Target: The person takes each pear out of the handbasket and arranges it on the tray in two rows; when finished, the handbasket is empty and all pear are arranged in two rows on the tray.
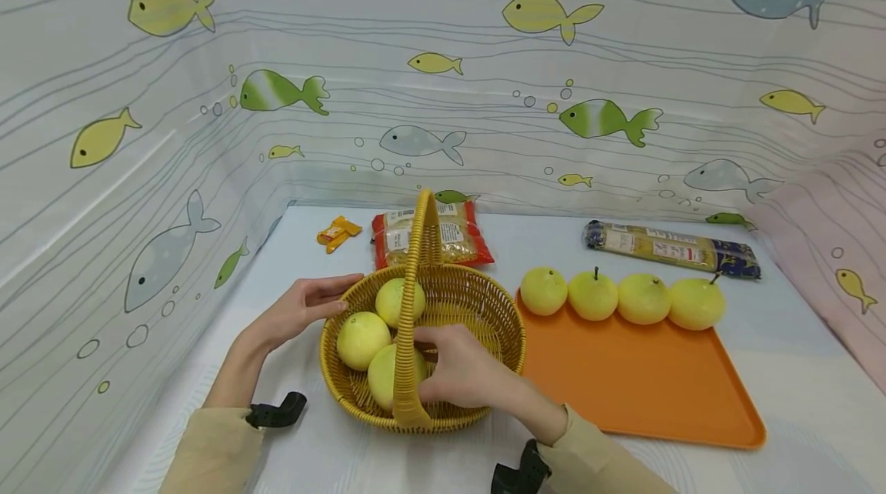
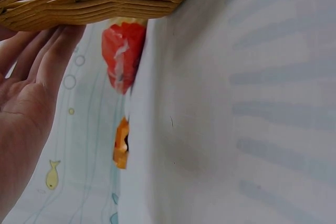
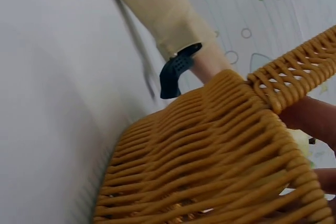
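A yellow wicker basket (image 1: 512, 355) with a tall arched handle (image 1: 410, 294) stands in the middle of the table. Inside, on its left side, lie three round yellow-green pears. My right hand (image 1: 467, 371) reaches over the rim and holds the nearest pear (image 1: 383, 377) between thumb and fingers; the handle hides part of that grip. Touching it are the second pear (image 1: 363, 340) and, farther back, the third pear (image 1: 391, 302). At the basket's left side my left hand (image 1: 298, 311) rests against the outer wall, and its fingers (image 2: 50, 59) look straight in the left wrist view.
An orange tray (image 1: 651, 386) lies right of the basket, with several pears (image 1: 594, 295) in a row along its far edge. Behind are a red-edged bag (image 1: 460, 236), orange packets (image 1: 338, 233) and a long noodle-like pack (image 1: 671, 249). Fish-printed sheeting (image 1: 484, 132) surrounds the table.
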### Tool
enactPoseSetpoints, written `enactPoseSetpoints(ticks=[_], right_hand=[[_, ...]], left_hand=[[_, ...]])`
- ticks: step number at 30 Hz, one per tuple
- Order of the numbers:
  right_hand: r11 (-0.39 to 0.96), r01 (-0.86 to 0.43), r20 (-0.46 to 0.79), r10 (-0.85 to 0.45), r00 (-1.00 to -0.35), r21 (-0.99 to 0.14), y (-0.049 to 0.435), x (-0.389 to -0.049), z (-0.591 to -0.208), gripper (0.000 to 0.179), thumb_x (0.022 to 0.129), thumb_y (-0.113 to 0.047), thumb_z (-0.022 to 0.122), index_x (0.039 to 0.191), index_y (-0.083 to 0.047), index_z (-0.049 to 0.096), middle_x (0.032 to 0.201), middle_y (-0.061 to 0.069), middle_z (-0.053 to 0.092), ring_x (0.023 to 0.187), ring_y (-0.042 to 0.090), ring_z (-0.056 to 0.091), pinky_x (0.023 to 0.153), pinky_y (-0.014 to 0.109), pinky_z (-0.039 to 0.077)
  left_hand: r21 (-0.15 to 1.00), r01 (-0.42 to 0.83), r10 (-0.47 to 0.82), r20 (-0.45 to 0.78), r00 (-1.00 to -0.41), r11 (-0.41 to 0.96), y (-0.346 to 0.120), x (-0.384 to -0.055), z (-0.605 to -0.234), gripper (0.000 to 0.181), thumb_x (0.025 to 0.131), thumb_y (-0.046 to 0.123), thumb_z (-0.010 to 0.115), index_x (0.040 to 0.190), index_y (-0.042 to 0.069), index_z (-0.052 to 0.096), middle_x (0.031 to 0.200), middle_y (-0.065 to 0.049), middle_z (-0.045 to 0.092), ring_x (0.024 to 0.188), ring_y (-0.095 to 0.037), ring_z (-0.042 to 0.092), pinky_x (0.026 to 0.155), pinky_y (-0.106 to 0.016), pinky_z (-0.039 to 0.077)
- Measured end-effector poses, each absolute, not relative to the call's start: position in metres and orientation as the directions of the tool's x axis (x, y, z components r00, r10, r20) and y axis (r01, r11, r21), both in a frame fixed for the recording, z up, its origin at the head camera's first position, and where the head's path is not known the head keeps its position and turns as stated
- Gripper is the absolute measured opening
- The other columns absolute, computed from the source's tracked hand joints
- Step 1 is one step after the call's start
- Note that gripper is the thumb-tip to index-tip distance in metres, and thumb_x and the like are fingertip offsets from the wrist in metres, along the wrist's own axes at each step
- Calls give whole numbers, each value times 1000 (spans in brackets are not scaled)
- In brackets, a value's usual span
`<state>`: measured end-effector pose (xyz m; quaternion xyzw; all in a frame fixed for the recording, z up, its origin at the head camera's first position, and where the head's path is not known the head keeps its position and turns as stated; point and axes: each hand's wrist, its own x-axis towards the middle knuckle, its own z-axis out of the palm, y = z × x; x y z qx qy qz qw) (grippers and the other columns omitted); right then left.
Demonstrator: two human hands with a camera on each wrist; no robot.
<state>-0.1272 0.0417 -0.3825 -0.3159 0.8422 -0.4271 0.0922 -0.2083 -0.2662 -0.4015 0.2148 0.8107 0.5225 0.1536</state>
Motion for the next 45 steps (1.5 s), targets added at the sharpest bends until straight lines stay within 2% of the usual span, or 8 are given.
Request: enactPoseSetpoints(ticks=[2, 6, 12, 16, 20, 26, 33, 45], right_hand=[[432, -447, 114, -607, -786, -783, 44, -128, -380, 45, 67, -5, 77, 111, -11, 71, 95, -6, 69, 83, 7, 58, 74, 17, 50], [427, -411, 92, -594, -799, -805, 48, -130, -376, 56, 67, -9, 81, 122, -7, 70, 108, 0, 72, 94, 6, 66, 80, 19, 53], [442, -419, 96, -588, -803, -793, 51, -130, -372, 60, 67, -15, 84, 125, -8, 70, 114, 1, 73, 102, 8, 67, 86, 21, 53], [448, -408, 80, -590, -804, -795, 53, -131, -371, 61, 68, -17, 84, 126, -9, 69, 117, 1, 72, 102, 8, 67, 85, 20, 53], [450, -399, 74, -585, -808, -799, 56, -131, -370, 62, 69, -21, 85, 128, -10, 68, 118, 0, 72, 104, 10, 67, 86, 21, 53], [448, -401, 88, -573, -815, -799, 64, -133, -363, 63, 71, -29, 88, 129, -17, 68, 121, -5, 71, 112, 9, 64, 94, 25, 52], [449, -400, 108, -546, -831, -799, 74, -135, -354, 64, 70, -40, 90, 128, -23, 69, 121, -9, 70, 113, 7, 62, 93, 27, 52], [447, -384, 118, -517, -848, -808, 89, -137, -342, 63, 70, -37, 91, 127, -24, 69, 118, -10, 70, 110, 6, 62, 92, 28, 53]], left_hand=[[911, 187, 507, -26, -862, 366, -266, -209, -401, 52, 100, 19, 61, 149, 7, 48, 152, -15, 47, 123, -1, 57, 97, -17, 47], [911, 188, 507, -26, -862, 366, -266, -209, -401, 52, 100, 19, 61, 149, 7, 48, 152, -15, 47, 123, -1, 57, 97, -17, 47], [915, 187, 510, -25, -860, 359, -266, -208, -402, 52, 100, 19, 61, 149, 6, 47, 152, -16, 47, 121, 1, 58, 97, -16, 47], [915, 188, 511, -22, -860, 357, -267, -209, -402, 52, 100, 19, 61, 149, 6, 48, 151, -16, 48, 121, 1, 58, 97, -16, 47], [914, 192, 510, -20, -860, 358, -267, -209, -403, 52, 100, 19, 62, 148, 6, 49, 150, -15, 49, 121, 1, 58, 97, -16, 47], [912, 194, 509, -18, -860, 361, -266, -209, -402, 52, 100, 19, 62, 148, 6, 48, 151, -15, 49, 122, 1, 58, 97, -16, 46], [910, 187, 503, -27, -864, 369, -266, -208, -402, 52, 100, 20, 62, 149, 7, 48, 151, -14, 48, 122, 2, 57, 98, -15, 45], [909, 186, 503, -30, -864, 373, -266, -208, -402, 52, 100, 20, 62, 149, 7, 47, 152, -14, 48, 122, 2, 57, 98, -15, 45]])
